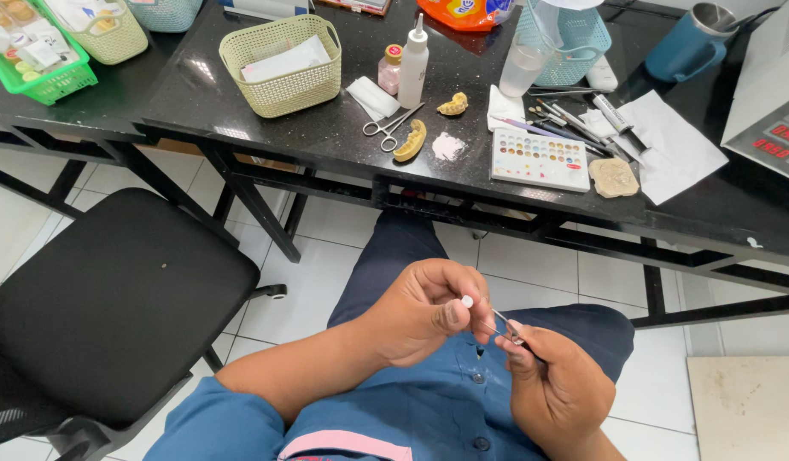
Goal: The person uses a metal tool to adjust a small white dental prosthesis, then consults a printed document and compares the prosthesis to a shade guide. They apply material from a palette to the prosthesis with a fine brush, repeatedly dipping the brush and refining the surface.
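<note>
My left hand [424, 312] pinches a tiny white tooth-like piece [467, 301] between thumb and fingers, held over my lap. My right hand [557, 380] grips a thin metal instrument [499, 322] whose tip points up and left at the white piece, nearly touching it. Both hands are close together above my blue garment and dark trousers, below the black table edge.
The black table [343, 137] carries a cream basket [283, 64], scissors [390, 126], two yellow dental casts [412, 139], a white squeeze bottle [413, 64], a colour palette tray [540, 160], brushes, tissues and a teal mug [686, 47]. A black stool [113, 299] stands at my left.
</note>
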